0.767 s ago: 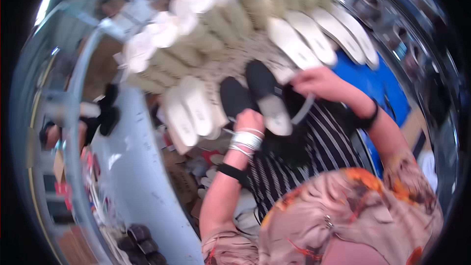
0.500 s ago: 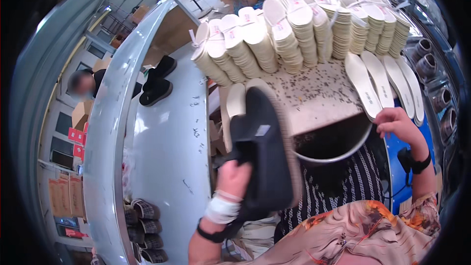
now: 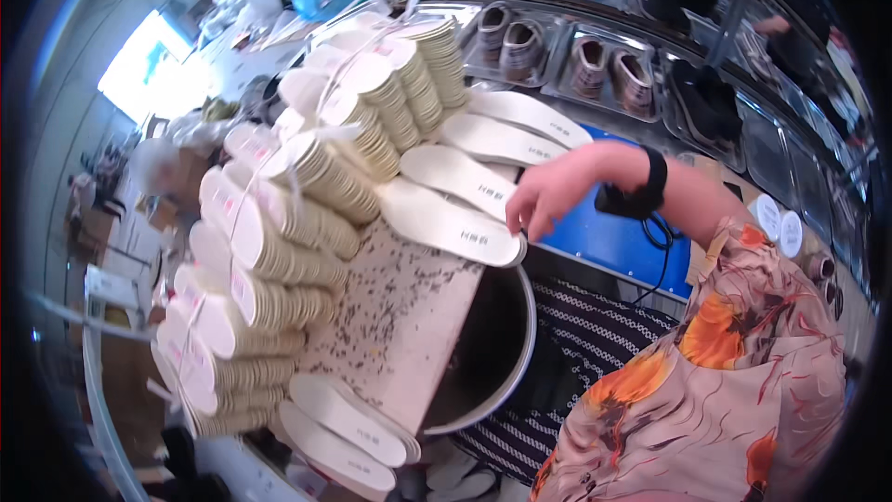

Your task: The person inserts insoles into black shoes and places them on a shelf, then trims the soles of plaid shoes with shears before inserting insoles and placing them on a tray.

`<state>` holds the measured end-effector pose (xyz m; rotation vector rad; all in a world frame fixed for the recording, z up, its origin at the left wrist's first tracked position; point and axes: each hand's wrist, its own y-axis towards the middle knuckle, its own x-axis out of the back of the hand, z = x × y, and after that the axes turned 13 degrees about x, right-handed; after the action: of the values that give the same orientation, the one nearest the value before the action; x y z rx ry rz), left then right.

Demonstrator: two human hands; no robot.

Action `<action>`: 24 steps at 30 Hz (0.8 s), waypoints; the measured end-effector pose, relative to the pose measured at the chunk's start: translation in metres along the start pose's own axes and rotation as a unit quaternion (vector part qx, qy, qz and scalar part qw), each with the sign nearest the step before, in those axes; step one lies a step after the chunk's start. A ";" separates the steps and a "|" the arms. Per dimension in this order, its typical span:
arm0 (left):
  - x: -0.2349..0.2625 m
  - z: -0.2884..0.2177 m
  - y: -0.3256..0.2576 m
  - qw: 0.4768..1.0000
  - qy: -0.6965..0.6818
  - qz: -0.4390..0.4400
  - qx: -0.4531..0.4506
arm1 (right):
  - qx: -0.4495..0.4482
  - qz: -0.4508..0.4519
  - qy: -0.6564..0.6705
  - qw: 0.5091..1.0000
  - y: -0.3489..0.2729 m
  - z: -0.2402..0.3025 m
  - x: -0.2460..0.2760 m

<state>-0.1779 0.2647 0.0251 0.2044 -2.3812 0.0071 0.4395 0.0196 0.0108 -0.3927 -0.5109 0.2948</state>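
My right hand (image 3: 553,191), with a black band and a small black device at its wrist, reaches in from the right. Its fingers are bent down and closed at the heel end of a cream insole (image 3: 441,223), the nearest of several loose ones laid out side by side. A second insole (image 3: 455,177) lies right beside it, its end partly behind my fingers. My left hand is out of view, and so is the black shoe it held. Two more loose insoles (image 3: 348,418) lie at the lower left corner of the worktop.
Tied stacks of insoles (image 3: 269,232) line the worktop's far side. Dark specks cover the board (image 3: 390,307). A round metal-rimmed bin (image 3: 525,353) opens below its edge. Beyond stand trays with plaid shoes (image 3: 604,74) and black shoes (image 3: 701,102). A blue panel (image 3: 604,242) lies under my forearm.
My view has swung to the right. My left hand and the black shoe have left the picture. My right hand stays at the heel end of the loose insoles.
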 end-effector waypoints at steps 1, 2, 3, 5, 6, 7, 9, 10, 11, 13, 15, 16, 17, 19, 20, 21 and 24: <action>0.030 -0.022 -0.011 0.999 0.006 -0.053 0.006 | 0.000 -0.031 0.011 0.999 0.004 -0.006 0.023; -0.013 -0.043 -0.050 0.999 -0.016 0.032 -0.015 | -0.065 -0.090 -0.009 0.994 -0.008 -0.008 0.053; -0.049 -0.061 -0.082 0.988 0.099 0.108 -0.046 | -0.077 -0.195 -0.017 0.978 -0.016 -0.033 0.088; -0.134 -0.075 -0.148 0.945 0.105 0.237 -0.201 | -0.152 -0.398 -0.076 0.902 -0.013 -0.106 0.151; -0.162 -0.052 -0.172 0.927 0.146 0.315 -0.139 | -0.209 -0.456 -0.134 0.855 -0.002 -0.111 0.172; -0.192 -0.052 -0.195 0.926 0.151 0.316 -0.141 | -0.191 -0.488 -0.160 0.836 0.013 -0.125 0.190; -0.239 -0.060 -0.234 0.918 0.069 0.350 -0.171 | -0.128 -0.513 -0.128 0.839 0.048 -0.140 0.211; -0.255 -0.058 -0.243 0.916 0.079 0.352 -0.174 | -0.168 -0.504 -0.172 0.829 0.066 -0.166 0.222; -0.270 -0.054 -0.247 0.916 0.088 0.350 -0.176 | -0.204 -0.493 -0.216 0.818 0.079 -0.182 0.232; -0.291 -0.044 -0.248 0.917 0.095 0.342 -0.184 | -0.212 -0.524 -0.265 0.781 0.088 -0.210 0.253; -0.303 -0.048 -0.255 0.920 0.134 0.304 -0.209 | -0.229 -0.563 -0.308 0.732 0.092 -0.229 0.272; -0.305 -0.052 -0.259 0.929 0.162 0.294 -0.158 | -0.211 -0.556 -0.318 0.738 0.097 -0.232 0.279; -0.305 -0.056 -0.262 0.933 0.191 0.284 -0.107 | -0.196 -0.549 -0.328 0.744 0.102 -0.234 0.285; -0.304 -0.066 -0.264 0.933 0.208 0.269 -0.117 | -0.190 -0.507 -0.365 0.757 0.113 -0.227 0.303; -0.305 -0.067 -0.264 0.933 0.209 0.270 -0.117 | -0.218 -0.454 -0.328 0.799 0.103 -0.219 0.313; -0.305 -0.068 -0.265 0.933 0.207 0.270 -0.117 | -0.190 -0.485 -0.317 0.793 0.099 -0.231 0.322; -0.307 -0.061 -0.266 0.940 0.194 0.247 -0.132 | -0.127 -0.639 -0.196 0.733 0.069 -0.215 0.299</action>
<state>0.1239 0.0501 -0.1534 -0.4830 -1.9536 -0.0329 0.7900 0.1280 -0.0677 -0.1607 -1.1288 -1.0840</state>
